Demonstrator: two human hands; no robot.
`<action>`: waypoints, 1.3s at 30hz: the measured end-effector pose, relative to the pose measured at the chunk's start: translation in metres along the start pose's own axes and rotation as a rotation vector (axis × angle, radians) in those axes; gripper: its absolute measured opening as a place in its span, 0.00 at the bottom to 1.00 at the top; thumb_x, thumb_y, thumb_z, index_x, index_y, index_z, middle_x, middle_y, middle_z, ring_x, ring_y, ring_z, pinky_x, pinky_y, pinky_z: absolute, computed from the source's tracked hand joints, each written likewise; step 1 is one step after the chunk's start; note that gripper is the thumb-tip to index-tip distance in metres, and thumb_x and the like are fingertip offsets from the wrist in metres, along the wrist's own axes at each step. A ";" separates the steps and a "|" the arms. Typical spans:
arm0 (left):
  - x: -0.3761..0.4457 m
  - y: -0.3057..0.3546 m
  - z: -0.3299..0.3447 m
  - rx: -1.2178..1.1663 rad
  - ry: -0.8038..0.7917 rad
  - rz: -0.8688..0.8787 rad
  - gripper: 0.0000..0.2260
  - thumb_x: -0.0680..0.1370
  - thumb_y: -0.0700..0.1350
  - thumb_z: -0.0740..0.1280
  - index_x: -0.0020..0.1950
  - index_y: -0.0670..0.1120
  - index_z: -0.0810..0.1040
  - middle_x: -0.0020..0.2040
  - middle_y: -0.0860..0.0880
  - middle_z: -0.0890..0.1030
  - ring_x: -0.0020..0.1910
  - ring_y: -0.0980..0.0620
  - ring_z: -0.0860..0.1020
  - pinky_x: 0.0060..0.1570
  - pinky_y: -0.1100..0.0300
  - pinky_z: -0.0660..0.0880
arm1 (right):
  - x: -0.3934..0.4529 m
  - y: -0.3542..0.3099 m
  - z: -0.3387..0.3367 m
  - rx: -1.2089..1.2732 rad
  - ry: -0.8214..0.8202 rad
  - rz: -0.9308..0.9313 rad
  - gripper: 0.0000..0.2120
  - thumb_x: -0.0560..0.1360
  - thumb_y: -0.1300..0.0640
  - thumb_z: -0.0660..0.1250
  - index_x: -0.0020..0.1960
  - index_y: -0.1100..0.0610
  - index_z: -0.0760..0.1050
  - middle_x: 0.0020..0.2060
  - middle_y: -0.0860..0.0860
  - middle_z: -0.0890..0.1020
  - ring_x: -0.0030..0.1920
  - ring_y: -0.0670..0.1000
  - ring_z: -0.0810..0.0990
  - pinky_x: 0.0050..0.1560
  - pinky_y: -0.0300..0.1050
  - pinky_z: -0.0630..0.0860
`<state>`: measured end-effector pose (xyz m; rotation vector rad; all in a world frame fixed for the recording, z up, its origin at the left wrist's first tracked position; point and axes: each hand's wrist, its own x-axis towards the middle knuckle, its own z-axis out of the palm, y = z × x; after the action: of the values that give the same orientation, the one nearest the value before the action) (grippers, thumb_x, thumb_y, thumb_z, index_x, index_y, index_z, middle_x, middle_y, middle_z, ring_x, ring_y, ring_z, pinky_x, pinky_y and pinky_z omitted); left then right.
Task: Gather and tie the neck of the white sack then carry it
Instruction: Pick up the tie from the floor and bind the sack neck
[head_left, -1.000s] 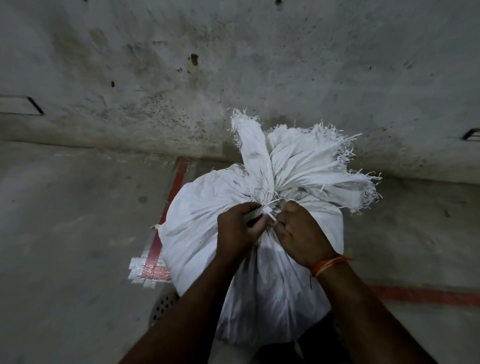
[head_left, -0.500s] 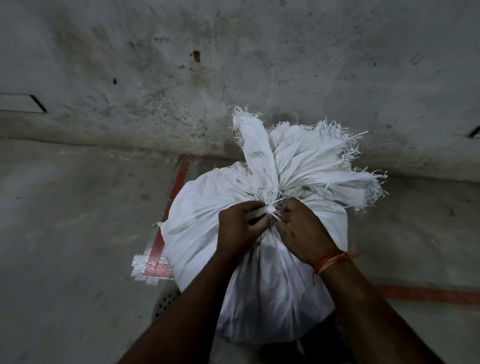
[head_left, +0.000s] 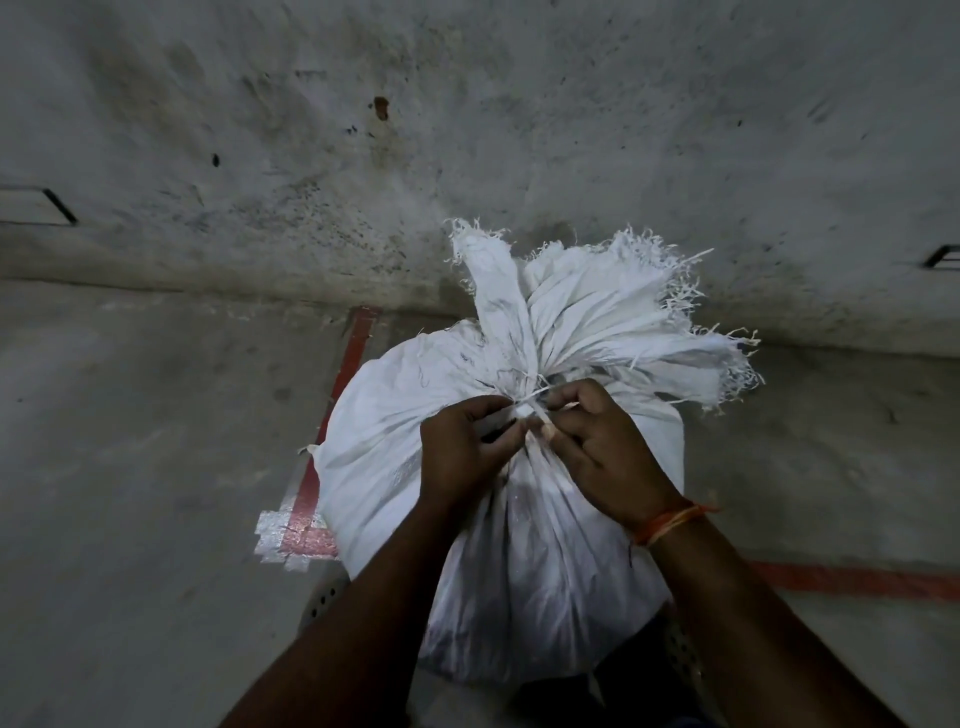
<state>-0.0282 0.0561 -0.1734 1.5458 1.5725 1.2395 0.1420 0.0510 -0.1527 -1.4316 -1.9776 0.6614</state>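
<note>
Both hands are right at the gathered neck (head_left: 522, 402) of the white sack (head_left: 405, 447). My left hand (head_left: 465, 449) has its fingers curled in and pinched on a thin white tie strip (head_left: 535, 408), and the right hand (head_left: 605, 457) is closed down on the other end of the same strip, thumb and fingertips meeting just beside the left ones. The two hands are nearly touching, knuckles facing each other over the knot spot. There's an orange thread band (head_left: 670, 522) on the right wrist.

Above the pinch point the sack mouth fans out into a frayed ruffle (head_left: 623, 306), loose threads sticking out along the whole edge, spreading mostly to the right and away from me. Below the hands the sack bulges full and round, creases running down from the neck.

It sits on a grey concrete floor (head_left: 130, 467), close to the stained wall (head_left: 467, 130) behind it. A red floor line (head_left: 358, 338) disappears under the sack's left side, with a patch of silver tape (head_left: 275, 535) at its corner, and another red line (head_left: 857, 579) comes out on the right. Plenty of bare floor open to the left and right. Something perforated (head_left: 327, 597) peeks out under the sack's near left edge, can't tell what it is.
</note>
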 end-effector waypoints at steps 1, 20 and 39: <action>0.000 0.001 0.000 -0.008 0.001 -0.001 0.07 0.70 0.46 0.79 0.46 0.47 0.87 0.38 0.57 0.86 0.41 0.68 0.82 0.42 0.72 0.76 | -0.002 0.002 -0.003 0.028 0.011 -0.025 0.11 0.79 0.55 0.65 0.56 0.56 0.84 0.54 0.48 0.75 0.55 0.41 0.76 0.57 0.25 0.67; -0.008 0.007 0.007 0.004 0.029 0.004 0.08 0.69 0.43 0.80 0.46 0.47 0.86 0.35 0.64 0.82 0.38 0.72 0.80 0.41 0.74 0.75 | 0.007 0.013 0.014 -0.238 0.041 0.125 0.14 0.68 0.52 0.62 0.40 0.64 0.78 0.43 0.48 0.71 0.39 0.43 0.70 0.44 0.35 0.66; 0.014 -0.014 0.004 -0.355 -0.216 -0.205 0.05 0.77 0.38 0.72 0.49 0.45 0.86 0.41 0.49 0.86 0.39 0.57 0.81 0.43 0.63 0.75 | 0.012 0.022 0.003 -0.178 0.136 0.051 0.04 0.68 0.63 0.77 0.42 0.56 0.86 0.40 0.48 0.76 0.42 0.46 0.75 0.43 0.24 0.64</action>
<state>-0.0326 0.0719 -0.1851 1.2154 1.2576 1.1238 0.1513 0.0689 -0.1681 -1.5929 -1.9384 0.4063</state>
